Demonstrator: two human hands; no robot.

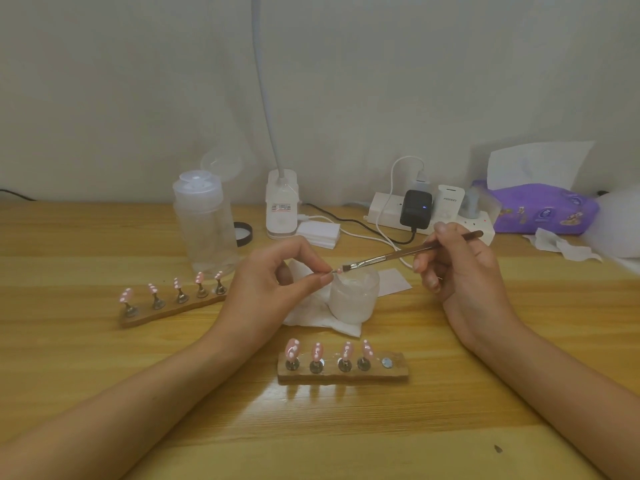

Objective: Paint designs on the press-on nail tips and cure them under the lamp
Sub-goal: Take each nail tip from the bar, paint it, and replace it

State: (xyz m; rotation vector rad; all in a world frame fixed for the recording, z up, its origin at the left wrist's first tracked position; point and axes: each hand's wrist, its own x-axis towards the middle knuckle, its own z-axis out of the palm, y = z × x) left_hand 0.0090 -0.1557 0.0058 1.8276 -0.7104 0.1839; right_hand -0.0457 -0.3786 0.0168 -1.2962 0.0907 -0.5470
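- Standing nearest on the table (450, 410), a wooden stand (343, 375) carries four pink tips (317, 351) dotted white, upright in a row, with one bare metal socket at its right end.
- Behind it a frosted jar (353, 299) sits on a tissue (311, 318), between the two hands and right under the work.
- The left hand (273, 282) pinches a small pink nail tip (338, 270) between thumb and forefinger, just above the jar's rim.
- The right hand (460, 268) grips a brush (408, 252) like a pen. Its long axis slants from the handle end at upper right down to the bristles at lower left, which meet the nail tip.
- Off to the left, a second stand (166, 308) holds five more tips (177, 284), and a clear bottle (204, 223) rises behind it.
- Along the wall sit a lamp base (282, 206), stacked pads (318, 232), a power strip (384, 211) and a purple tissue pack (543, 209).
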